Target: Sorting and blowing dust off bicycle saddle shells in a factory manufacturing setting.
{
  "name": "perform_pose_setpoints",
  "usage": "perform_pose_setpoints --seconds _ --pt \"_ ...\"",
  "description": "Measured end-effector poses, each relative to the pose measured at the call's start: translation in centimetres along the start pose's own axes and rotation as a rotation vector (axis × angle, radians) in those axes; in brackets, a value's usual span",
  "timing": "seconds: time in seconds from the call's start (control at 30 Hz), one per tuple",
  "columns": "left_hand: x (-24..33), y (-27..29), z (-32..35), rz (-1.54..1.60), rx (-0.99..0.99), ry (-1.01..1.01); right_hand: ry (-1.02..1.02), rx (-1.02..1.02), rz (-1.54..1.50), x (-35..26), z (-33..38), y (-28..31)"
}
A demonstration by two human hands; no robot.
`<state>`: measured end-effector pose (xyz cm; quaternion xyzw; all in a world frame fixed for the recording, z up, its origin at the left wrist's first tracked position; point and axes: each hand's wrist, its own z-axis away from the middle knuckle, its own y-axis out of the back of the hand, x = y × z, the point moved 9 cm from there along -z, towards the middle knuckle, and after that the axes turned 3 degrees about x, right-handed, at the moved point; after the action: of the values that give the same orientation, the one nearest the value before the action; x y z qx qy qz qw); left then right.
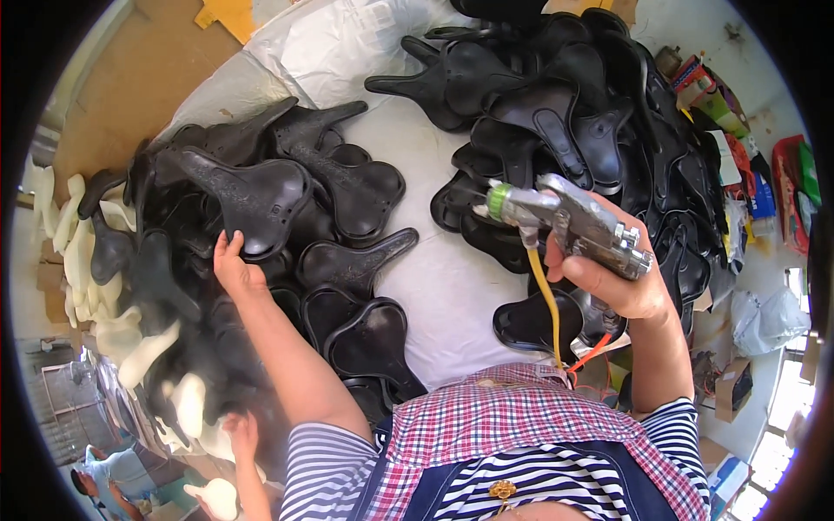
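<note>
Lying along the left edge of the frame were pale cream foam saddle pads (76,252), partly overlapped by a heap of black moulded plastic bicycle saddle shells (347,195) spread over a white plastic sheet (443,286). At lower left, another person's hand (239,431) reached in beside the cream pieces. Left of centre, the left hand (233,267) gripped the rear rim of one black textured saddle shell (248,193), fingers curled over its edge, with the shell's narrow nose pointing to the upper left. Right of centre, the right hand (608,278) was clenched around the handle of a silver metal spray gun with a green nozzle ring (569,221), its nozzle aimed toward the left, and a yellow hose (547,304) hung down from its underside. A second, larger pile of black saddle shells (591,122) filled the upper right. Coloured cartons and packets (738,165) cluttered the far right edge.
</note>
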<state>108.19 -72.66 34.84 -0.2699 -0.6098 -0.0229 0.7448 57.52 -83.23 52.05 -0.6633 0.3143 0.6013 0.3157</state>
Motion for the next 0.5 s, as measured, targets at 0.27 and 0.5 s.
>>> perform_pose_setpoints --seconds 0.27,0.5 --pt "-14.4 -6.8 4.4 -0.225 -0.122 0.296 -0.216 -0.013 0.146 2.4 3.5 1.9" --pt "-14.1 -10.3 5.9 -0.717 -0.209 0.224 -0.047 0.187 -0.076 0.3 4.5 3.9"
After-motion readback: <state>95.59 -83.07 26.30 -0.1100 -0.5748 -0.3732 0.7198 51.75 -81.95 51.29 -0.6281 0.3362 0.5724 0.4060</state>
